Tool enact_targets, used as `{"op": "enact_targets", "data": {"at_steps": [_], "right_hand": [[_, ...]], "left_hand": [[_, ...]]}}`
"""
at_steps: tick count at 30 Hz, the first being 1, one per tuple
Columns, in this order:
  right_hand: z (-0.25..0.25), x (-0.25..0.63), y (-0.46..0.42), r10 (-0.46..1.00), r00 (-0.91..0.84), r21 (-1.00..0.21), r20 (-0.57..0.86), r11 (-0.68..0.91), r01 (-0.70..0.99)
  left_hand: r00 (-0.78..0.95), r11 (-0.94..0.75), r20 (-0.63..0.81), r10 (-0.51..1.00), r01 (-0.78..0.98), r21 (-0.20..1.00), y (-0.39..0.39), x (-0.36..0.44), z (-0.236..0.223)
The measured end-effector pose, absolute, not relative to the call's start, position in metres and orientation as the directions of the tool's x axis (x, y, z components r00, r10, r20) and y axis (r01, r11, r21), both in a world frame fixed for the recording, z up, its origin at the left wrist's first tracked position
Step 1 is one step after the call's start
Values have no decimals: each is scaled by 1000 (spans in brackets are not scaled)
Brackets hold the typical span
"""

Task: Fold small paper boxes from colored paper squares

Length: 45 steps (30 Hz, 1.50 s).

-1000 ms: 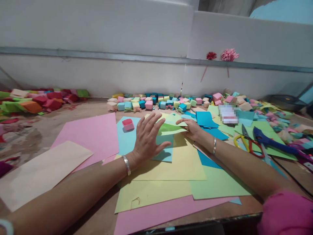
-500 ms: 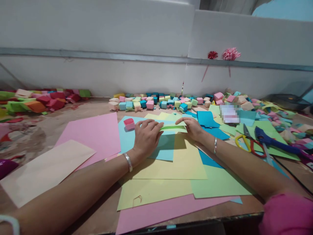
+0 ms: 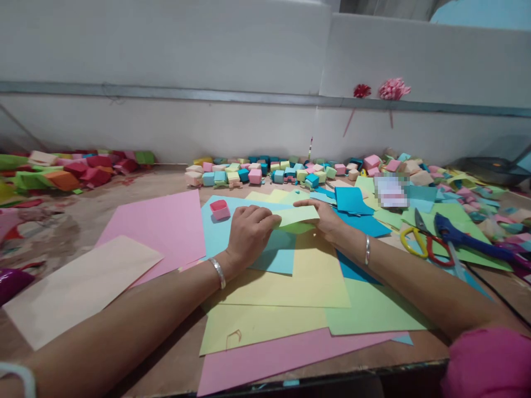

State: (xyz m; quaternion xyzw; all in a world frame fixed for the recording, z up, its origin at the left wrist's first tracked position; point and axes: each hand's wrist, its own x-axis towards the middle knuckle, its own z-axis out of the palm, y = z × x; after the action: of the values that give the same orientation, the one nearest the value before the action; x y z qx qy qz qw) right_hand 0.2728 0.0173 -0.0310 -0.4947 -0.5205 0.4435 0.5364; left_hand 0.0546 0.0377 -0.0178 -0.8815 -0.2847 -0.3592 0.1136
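Note:
A folded light-green paper piece (image 3: 297, 216) is held just above the table between both my hands. My left hand (image 3: 251, 232) pinches its left end with curled fingers. The right end is gripped by my right hand (image 3: 327, 221), thumb on top. Under the hands lie overlapping coloured sheets: a light-blue sheet (image 3: 274, 251), a yellow sheet (image 3: 309, 276), a green sheet (image 3: 369, 312) and a pink sheet (image 3: 286, 356). A small pink paper box (image 3: 219, 209) sits just left of my left hand.
Large pink sheet (image 3: 160, 229) and a beige sheet (image 3: 81, 290) lie at left. A row of small folded paper cubes (image 3: 265, 171) lines the back. Scissors (image 3: 418, 240) and a blue glue gun (image 3: 464, 240) lie at right, with paper scraps. Red and green folded boxes (image 3: 74, 168) sit far left.
My left hand went from lying flat on the paper to curled and pinching the piece's left end. The green piece was folded narrower and lifted slightly between both hands.

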Motion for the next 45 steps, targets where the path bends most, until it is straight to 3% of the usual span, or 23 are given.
{"op": "enact_targets", "data": {"at_steps": [3, 8, 12, 17, 19, 23, 26, 32, 36, 40, 45], "right_hand": [[-31, 275, 21, 993, 118, -1000, -6, -4, -20], [-31, 280, 25, 995, 88, -999, -37, -40, 32], [-29, 286, 27, 999, -3, -997, -52, -51, 61], [-27, 292, 31, 998, -31, -998, -52, -51, 43], [-27, 293, 33, 997, -47, -997, -69, -67, 36], [-25, 296, 33, 989, -92, -992, -118, -114, 48], [-24, 299, 33, 994, -76, -997, -79, -76, 31], [-18, 299, 28, 962, -29, -956, 271, 265, -122], [-17, 297, 25, 931, -89, -934, 353, 356, 19], [-26, 290, 28, 941, 69, -932, 331, 315, 179], [-34, 282, 28, 916, 238, -934, 322, 267, 238]], "left_hand": [[584, -830, 696, 417, 557, 30, 38, 55, -17], [471, -842, 741, 478, 487, 234, 38, 56, -18], [435, -845, 751, 497, 439, 304, 38, 57, -19], [282, -749, 694, 662, 220, 625, 39, 57, -20], [215, -697, 664, 716, 172, 696, 42, 58, -22], [151, -631, 614, 775, 131, 764, 49, 60, -26], [106, -581, 572, 814, 115, 806, 55, 59, -26], [2, -454, 456, 890, 109, 884, 63, 53, -26], [14, -424, 425, 905, 126, 897, 61, 52, -26], [47, -421, 419, 907, 146, 895, 58, 52, -25], [107, -410, 398, 911, 153, 899, 56, 52, -25]]}}
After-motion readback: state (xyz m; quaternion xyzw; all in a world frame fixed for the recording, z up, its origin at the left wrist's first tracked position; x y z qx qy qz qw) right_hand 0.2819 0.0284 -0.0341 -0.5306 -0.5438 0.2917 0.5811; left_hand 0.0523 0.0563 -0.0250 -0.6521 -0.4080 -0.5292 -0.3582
